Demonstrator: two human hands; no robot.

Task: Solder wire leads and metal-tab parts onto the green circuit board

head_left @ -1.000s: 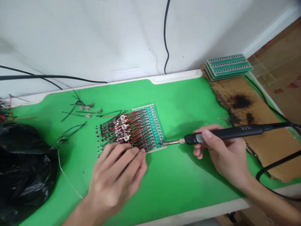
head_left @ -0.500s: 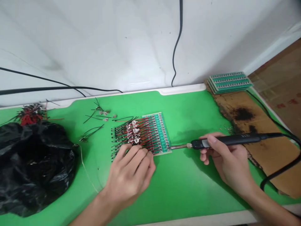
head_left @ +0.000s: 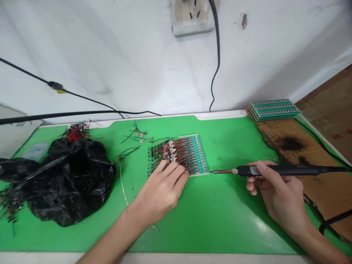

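Note:
My right hand (head_left: pixel 280 189) grips a black soldering iron (head_left: pixel 286 170) like a pen, its metal tip pointing left at the near right corner of a green circuit board (head_left: pixel 200 156). The tip is right at the board's edge; whether it touches I cannot tell. Rows of red and black wires (head_left: pixel 165 148) run left from the board, with small silvery parts (head_left: pixel 172 150) lying on top of them. My left hand (head_left: pixel 165 187) is closed over the nearest wires beside the board's near edge. Its fingertips are bent down, and what they pinch is hidden.
A black plastic bag (head_left: pixel 74 183) lies open at left, with a bundle of red and black wires (head_left: pixel 77 132) behind it. Loose wired parts (head_left: pixel 137 135) lie behind the board. Scorched cardboard (head_left: pixel 308 157) at right bears stacked circuit boards (head_left: pixel 275 109). A wall socket (head_left: pixel 194 16) is above.
The view has shifted up and left, bringing the wall socket in. The iron's tip has drawn slightly right, from the board's corner to its edge. My left hand stays on the wires.

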